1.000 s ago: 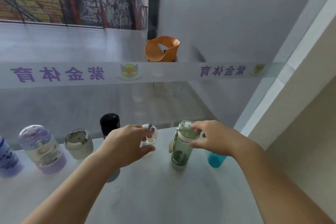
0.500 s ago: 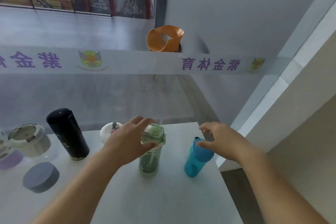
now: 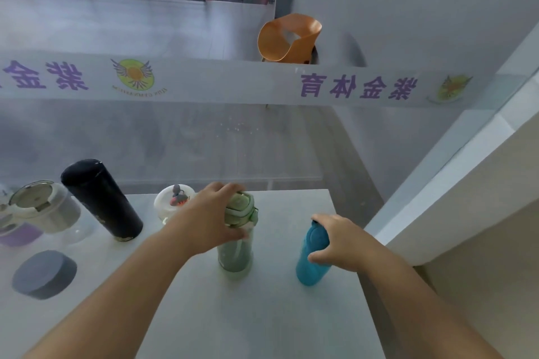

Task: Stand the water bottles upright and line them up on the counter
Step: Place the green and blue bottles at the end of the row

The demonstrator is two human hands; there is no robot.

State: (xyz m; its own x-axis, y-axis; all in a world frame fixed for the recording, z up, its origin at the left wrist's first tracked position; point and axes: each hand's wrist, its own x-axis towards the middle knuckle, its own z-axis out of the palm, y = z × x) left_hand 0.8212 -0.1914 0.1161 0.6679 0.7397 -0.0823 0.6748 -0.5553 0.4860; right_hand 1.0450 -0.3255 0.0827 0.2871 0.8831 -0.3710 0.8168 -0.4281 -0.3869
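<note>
A pale green bottle [image 3: 236,253] stands upright at the middle of the white counter [image 3: 262,315], and my left hand [image 3: 210,221] is wrapped around its lid. To its right a teal bottle [image 3: 310,268] stands upright near the counter's right edge, with my right hand [image 3: 341,242] closed around its upper part. Behind my left hand a white-lidded bottle [image 3: 172,202] is partly hidden. Further left a black flask [image 3: 102,201] stands leaning in perspective, then a clear bottle with a grey lid [image 3: 43,207] and a purple-based one [image 3: 17,234] at the frame edge.
A grey round bottle [image 3: 43,274] sits at front left, seen end-on. A glass pane with a printed banner [image 3: 262,84] rises behind the counter. The counter's right edge drops off beside a beige wall [image 3: 481,227]. An orange chair [image 3: 288,38] stands beyond the glass.
My left hand went from the white-lidded bottle to the green bottle's lid. My right hand let go of the green bottle and closed on the teal one. The view swung right.
</note>
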